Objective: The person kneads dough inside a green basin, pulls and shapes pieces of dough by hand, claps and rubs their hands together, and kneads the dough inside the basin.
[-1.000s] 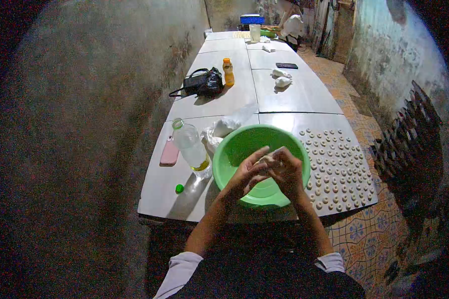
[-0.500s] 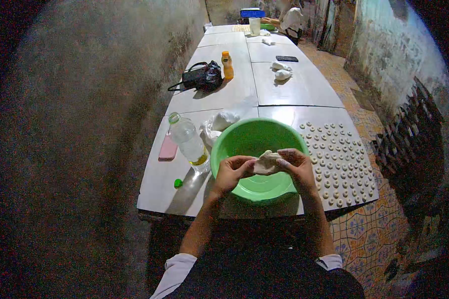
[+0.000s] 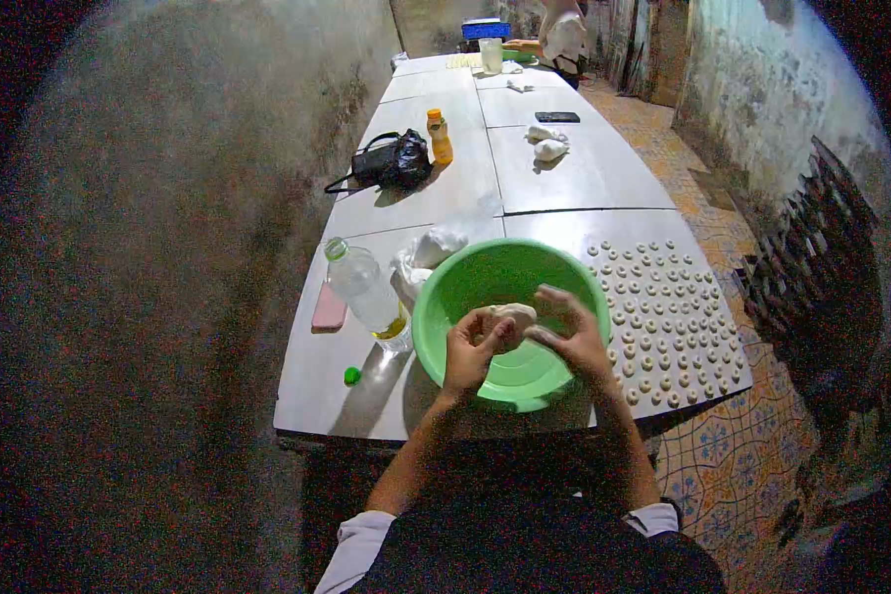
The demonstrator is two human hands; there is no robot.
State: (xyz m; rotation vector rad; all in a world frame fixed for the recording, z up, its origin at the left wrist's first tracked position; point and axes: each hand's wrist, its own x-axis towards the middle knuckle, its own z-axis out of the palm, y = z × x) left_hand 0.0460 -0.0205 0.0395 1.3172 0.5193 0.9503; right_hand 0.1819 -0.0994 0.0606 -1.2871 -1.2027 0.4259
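Dough lump (image 3: 510, 322), pretty misshapen, is held up over the green basin (image 3: 510, 265), pinched between the thumb and fingers of the left hand (image 3: 468, 351). Nothing seems to be gripped by the right hand (image 3: 579, 342): it's held just beside the lump, fingers parted, though whether the lump is brushed by the thumb can't be told. Loads of little pale rings (image 3: 665, 325) are laid out in rough rows right of the basin. To the left, a green cap (image 3: 352, 376), a clear bottle (image 3: 366, 295) and a pink phone (image 3: 327, 312) can be spotted. Farther up, a black bag (image 3: 398, 163) is placed near an orange bottle (image 3: 439, 141). At the far end, another person (image 3: 566, 40) is partly seen.
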